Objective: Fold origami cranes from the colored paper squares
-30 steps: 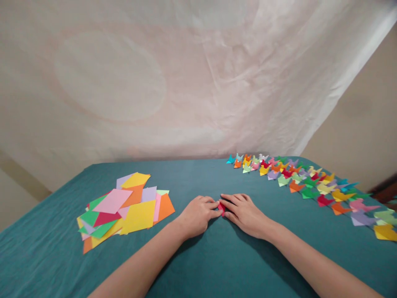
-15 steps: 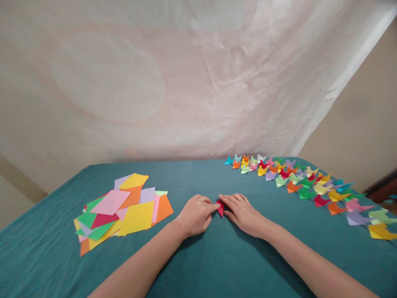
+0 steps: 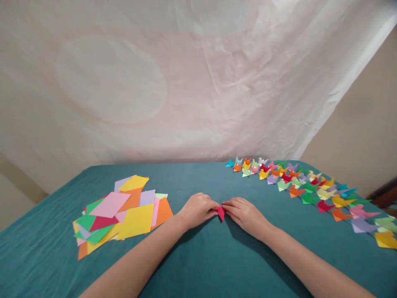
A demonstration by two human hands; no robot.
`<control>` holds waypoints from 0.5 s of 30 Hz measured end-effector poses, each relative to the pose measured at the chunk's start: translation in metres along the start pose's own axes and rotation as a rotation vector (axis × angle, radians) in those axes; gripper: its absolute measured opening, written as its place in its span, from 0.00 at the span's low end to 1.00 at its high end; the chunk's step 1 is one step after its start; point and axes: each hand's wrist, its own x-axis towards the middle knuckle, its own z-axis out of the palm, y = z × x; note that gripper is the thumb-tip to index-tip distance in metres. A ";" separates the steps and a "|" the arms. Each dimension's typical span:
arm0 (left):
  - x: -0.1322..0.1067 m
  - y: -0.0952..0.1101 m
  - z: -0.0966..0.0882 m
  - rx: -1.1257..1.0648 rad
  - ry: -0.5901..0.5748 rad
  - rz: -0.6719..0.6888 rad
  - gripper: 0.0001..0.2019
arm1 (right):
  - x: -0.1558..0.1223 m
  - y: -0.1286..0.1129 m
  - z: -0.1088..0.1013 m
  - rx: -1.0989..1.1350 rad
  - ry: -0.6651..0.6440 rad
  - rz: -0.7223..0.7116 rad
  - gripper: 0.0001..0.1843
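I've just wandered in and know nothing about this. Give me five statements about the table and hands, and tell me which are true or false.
1. The left hand and right hand are both at a small red paper. True.
2. The loose paper sheets lie to the right of both hands. False: they lie to the left.
3. The bird-shaped papers come in several colours. True.
4. The tablecloth is white. False: it is teal.
5. A pale hanging sheet is beyond the table. True.
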 end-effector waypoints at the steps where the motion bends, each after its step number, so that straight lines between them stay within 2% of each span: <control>1: -0.002 -0.001 0.002 -0.014 0.013 -0.002 0.08 | 0.001 0.002 0.000 -0.019 -0.003 -0.026 0.14; 6: -0.005 -0.006 0.007 -0.061 0.043 -0.017 0.09 | 0.006 0.009 -0.001 -0.021 -0.021 -0.112 0.15; 15: -0.005 -0.008 0.012 -0.175 0.079 -0.045 0.10 | 0.005 0.007 0.002 0.074 -0.005 0.012 0.13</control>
